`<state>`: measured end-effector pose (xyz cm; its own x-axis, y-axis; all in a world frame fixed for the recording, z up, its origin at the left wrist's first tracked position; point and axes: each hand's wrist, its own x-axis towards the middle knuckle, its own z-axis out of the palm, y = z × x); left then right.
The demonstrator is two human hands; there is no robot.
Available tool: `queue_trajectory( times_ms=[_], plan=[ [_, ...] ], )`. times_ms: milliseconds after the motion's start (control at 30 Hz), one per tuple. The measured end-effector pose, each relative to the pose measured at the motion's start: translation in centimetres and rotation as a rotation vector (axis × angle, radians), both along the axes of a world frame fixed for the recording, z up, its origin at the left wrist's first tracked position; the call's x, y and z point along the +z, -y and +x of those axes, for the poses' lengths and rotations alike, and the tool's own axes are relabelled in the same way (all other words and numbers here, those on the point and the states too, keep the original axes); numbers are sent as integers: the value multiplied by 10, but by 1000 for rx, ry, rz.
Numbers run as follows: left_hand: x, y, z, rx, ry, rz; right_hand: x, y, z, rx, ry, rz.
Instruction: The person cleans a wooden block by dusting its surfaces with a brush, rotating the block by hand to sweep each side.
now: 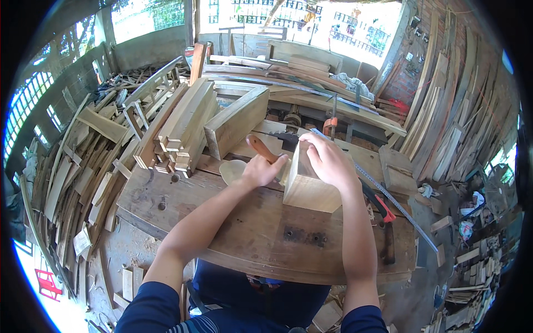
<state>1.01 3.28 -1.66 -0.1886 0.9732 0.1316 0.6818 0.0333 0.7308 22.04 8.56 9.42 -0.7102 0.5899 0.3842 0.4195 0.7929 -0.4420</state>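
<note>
My left hand [261, 169] grips a tool with a brown wooden handle [260, 145]; its working end, beside a pale wooden block [311, 197], is mostly hidden. My right hand [323, 158] is over the top of that block, fingers curled on its upper edge, steadying it on the workbench [233, 236]. A pale rounded piece [232, 173] lies under and left of my left wrist. Right of the block lie a saw with red on its handle [383, 208] and a long metal straightedge [411, 222]. An orange clamp [330, 123] stands behind the block.
Stacked jointed timbers [177, 139] and a thick board [233, 122] sit at the back left of the bench. Long planks [300, 77] lie behind. Scrap wood piles [83, 172] flank the left, leaning boards [438, 105] line the right wall, and offcuts [477, 277] litter the lower right floor.
</note>
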Motion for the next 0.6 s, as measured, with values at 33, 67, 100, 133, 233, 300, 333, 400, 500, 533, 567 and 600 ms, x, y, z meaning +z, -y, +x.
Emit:
queue_trajectory(
  times_ms=[33,67,100,133,233,300,333,400,500,533,567,600],
  plan=[
    [10,5,6,-27,36,12,-1,-1,1,1,-4,-3],
    [20,10,13,-55,73,23,-2,-1,2,-21,8,6],
    [18,12,17,-73,231,258,-2,1,1,-36,19,16],
    [16,11,15,-96,367,303,-1,1,-2,-30,15,14],
    [44,22,23,-130,949,143,4,2,2,-43,19,-25],
    [43,21,20,-126,1043,77,2,0,1,-24,4,-19],
    [39,16,18,-59,1022,17,1,1,0,-7,-9,-14],
    [3,-5,-14,0,722,-119,9,9,-10,-1,20,-42],
    [2,0,-5,-69,-103,-146,4,4,-2,-31,36,-28],
    [8,3,3,-73,-102,-147,1,3,0,-26,20,8],
    [15,5,10,-123,-60,-44,0,0,3,-29,22,7],
    [17,9,11,-166,-20,56,1,0,2,-37,28,6]
  ],
)
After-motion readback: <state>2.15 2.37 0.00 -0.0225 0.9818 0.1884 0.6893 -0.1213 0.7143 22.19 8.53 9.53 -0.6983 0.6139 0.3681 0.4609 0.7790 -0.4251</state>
